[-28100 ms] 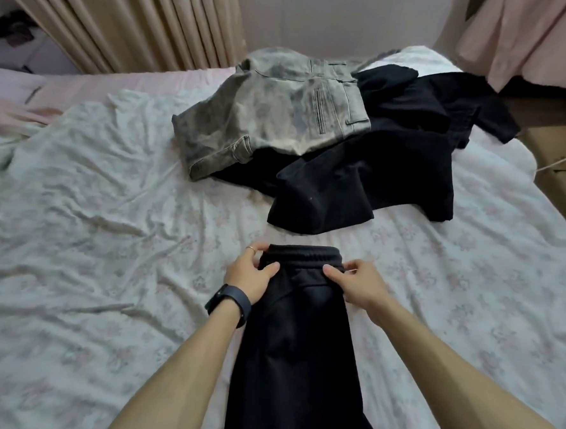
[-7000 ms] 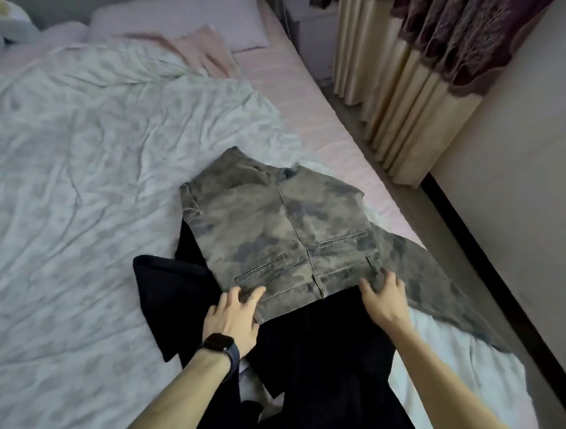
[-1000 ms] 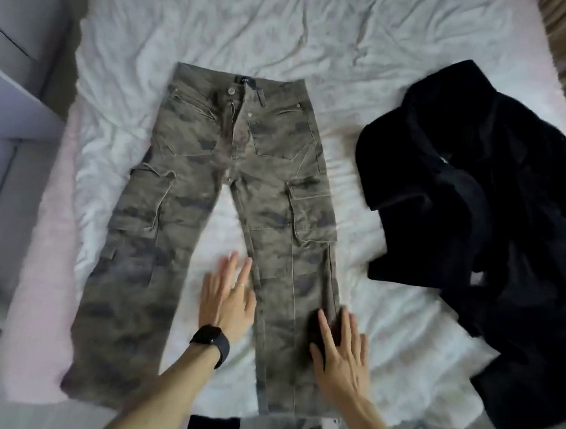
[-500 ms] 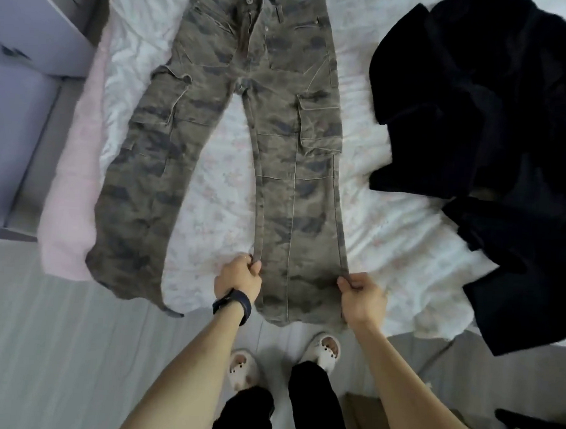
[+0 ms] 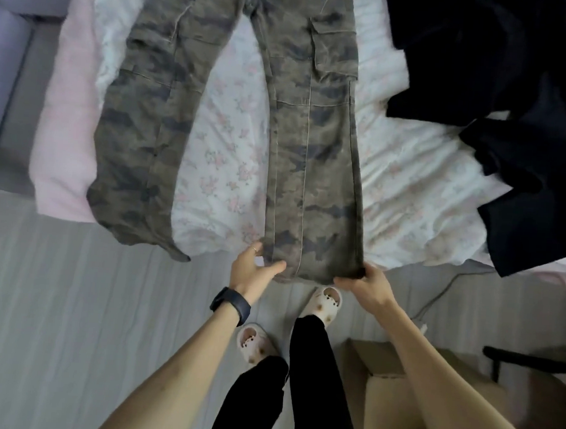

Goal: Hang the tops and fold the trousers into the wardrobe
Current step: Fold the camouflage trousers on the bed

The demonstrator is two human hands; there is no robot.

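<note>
A: Which step is in hand here?

B: Folding, I judge, and only the start of it. The camouflage trousers (image 5: 315, 150) lie flat and front up on the bed (image 5: 223, 144). The legs are spread apart, and the waistband points to the bed's far side, out of frame.

A: And the hands?

B: The 2 of them are on 1 leg, the leg nearer the bed's right side as the person faces it. The left hand (image 5: 253, 274) pinches the inner corner of its hem (image 5: 314, 272), thumb on top and fingers under the cloth. The right hand (image 5: 366, 285) has its fingers curled round the outer corner. That hem sits just past the bed's near edge, above the floor.

A: The other leg?

B: Nobody holds it. It lies towards the bed's left side, and its cuff droops over the near edge.

A: So what does the next move call for?

B: Probably carrying the held leg across onto the free leg so the 2 stack, then folding up toward the waistband. That means lifting the 2 corners together and keeping the hem taut. Otherwise the cargo pocket (image 5: 334, 51) may bunch and the seams may not line up.

A: Anything in the way?

B: The black garments (image 5: 518, 129) are heaped on the bed's right side, near the held leg but apart from it as far as I can see. A fold to the left moves away from them.

A: And the wardrobe?

B: I cannot name it. A lilac-grey unit (image 5: 9, 65) stands off the bed's left side, and I cannot tell what it is. I take the black garments for the tops, not yet hung.
</note>
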